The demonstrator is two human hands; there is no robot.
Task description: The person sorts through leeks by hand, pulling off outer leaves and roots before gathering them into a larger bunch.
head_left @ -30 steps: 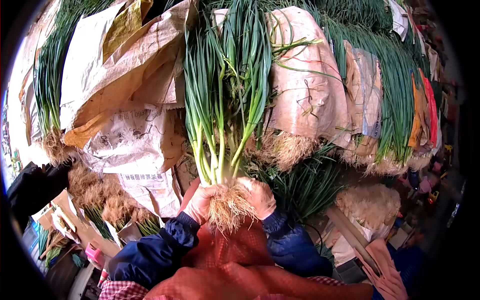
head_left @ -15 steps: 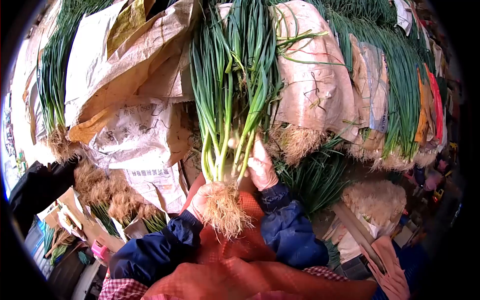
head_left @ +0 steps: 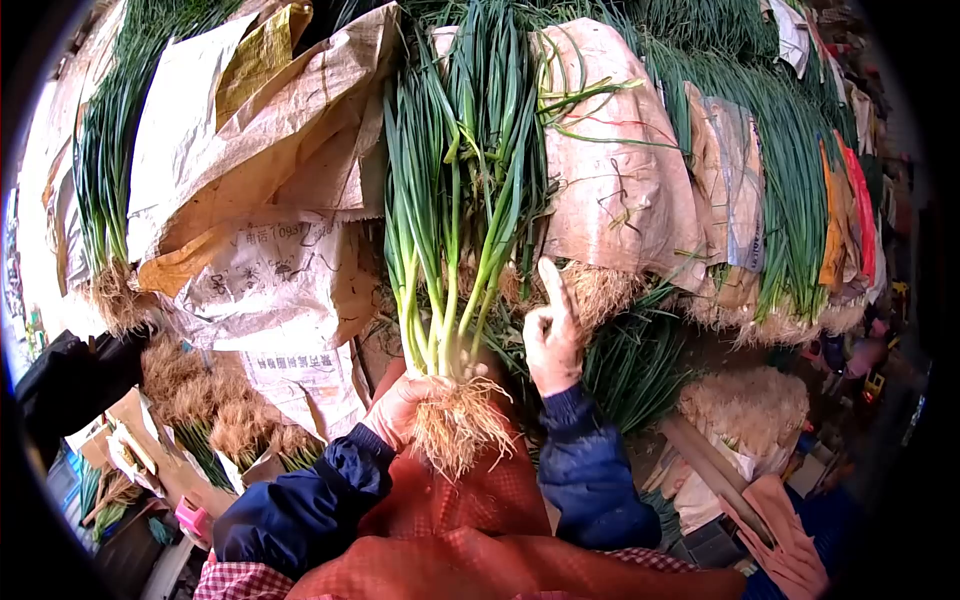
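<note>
A bunch of green onions [head_left: 440, 325] stands upright in front of me, long green leaves upward and pale stems below. My left hand [head_left: 398, 408] is closed around its base, just above the shaggy tan roots [head_left: 462, 425]. To the right of the stems, apart from them, my right hand [head_left: 553, 345] is raised with the index finger stretched upward. Its other fingers are curled, and I see nothing held in them. The lower stems partly hide my left fingers.
Woven sacks [head_left: 290, 130] cover onions on the left, and a pale sack [head_left: 625, 170] wraps roots at right. More green onions [head_left: 785, 190] stand further right. Rooted bundles [head_left: 225, 400] lie lower left. A root pile [head_left: 745, 405] and a wooden bar [head_left: 715, 470] are lower right.
My right hand has come off the stems and moved right and down, its index finger now extended. The stems have drawn closer together, still held in my left hand.
</note>
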